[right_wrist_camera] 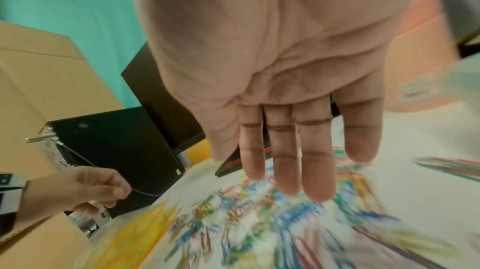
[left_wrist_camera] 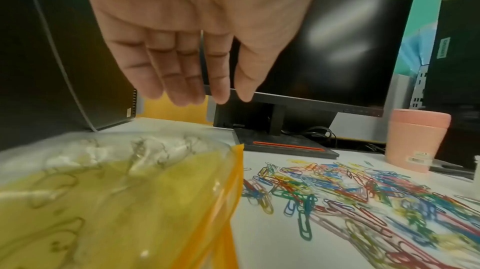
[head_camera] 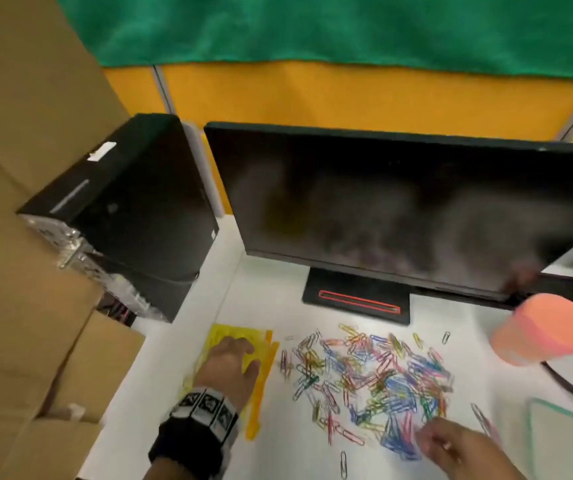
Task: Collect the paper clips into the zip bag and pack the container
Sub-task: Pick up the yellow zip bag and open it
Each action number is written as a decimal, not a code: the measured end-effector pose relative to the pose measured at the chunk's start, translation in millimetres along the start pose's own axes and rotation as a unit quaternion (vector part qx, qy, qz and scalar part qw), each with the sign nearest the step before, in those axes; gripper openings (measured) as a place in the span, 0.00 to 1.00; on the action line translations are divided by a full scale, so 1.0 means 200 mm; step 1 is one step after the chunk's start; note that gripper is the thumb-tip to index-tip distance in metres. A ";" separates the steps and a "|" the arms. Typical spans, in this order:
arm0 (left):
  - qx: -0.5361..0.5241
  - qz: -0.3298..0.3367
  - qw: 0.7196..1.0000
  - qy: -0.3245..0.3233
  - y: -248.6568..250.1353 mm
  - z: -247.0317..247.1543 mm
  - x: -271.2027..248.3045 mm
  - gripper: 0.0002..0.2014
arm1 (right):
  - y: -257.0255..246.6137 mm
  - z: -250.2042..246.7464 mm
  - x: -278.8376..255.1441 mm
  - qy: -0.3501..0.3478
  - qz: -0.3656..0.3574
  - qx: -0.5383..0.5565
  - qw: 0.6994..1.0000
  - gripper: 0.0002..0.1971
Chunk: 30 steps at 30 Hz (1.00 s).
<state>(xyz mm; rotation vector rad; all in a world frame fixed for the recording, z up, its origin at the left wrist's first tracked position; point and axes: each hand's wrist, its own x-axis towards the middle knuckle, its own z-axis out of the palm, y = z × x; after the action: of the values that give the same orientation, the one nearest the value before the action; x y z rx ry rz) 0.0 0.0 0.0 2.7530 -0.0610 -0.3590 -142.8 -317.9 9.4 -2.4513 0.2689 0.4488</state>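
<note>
A heap of coloured paper clips (head_camera: 371,375) lies spread on the white desk (head_camera: 181,386) in front of the monitor stand. Left of it lies a yellow zip bag (head_camera: 229,332) with an orange strip along its right edge. My left hand (head_camera: 240,351) hovers over the bag, and the left wrist view shows its fingers (left_wrist_camera: 182,80) straight above the bag (left_wrist_camera: 116,201), holding nothing. My right hand (head_camera: 430,434) is at the near edge of the heap. Blurred in the right wrist view, its palm is flat and its fingers (right_wrist_camera: 293,160) reach over the clips (right_wrist_camera: 259,222). A pink container (head_camera: 544,332) stands at the right.
A black monitor (head_camera: 399,209) fills the back of the desk, with a black computer tower (head_camera: 132,209) to its left. Cardboard boxes (head_camera: 18,237) stand along the left side. A mint-rimmed clear lid or tray (head_camera: 562,441) lies at the near right, beside a dark cable (head_camera: 565,382).
</note>
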 end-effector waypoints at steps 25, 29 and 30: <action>-0.113 0.198 0.962 0.152 0.10 0.25 -0.18 0.09 | -0.50 0.43 0.38 -0.042 -0.044 0.370 0.927 0.06; -0.175 0.214 0.955 0.107 0.15 0.30 -0.32 0.18 | -0.51 0.46 0.26 -0.014 -0.051 0.432 0.900 0.06; -0.203 0.211 0.951 0.096 0.15 0.31 -0.36 0.18 | -0.49 0.47 0.22 -0.013 -0.061 0.433 0.899 0.06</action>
<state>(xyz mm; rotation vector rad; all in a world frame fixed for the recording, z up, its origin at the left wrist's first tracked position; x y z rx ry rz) -85.2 -43.7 -27.5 2.2731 -0.4641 0.0170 -96.3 -186.7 -23.6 -1.5713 0.2342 0.2273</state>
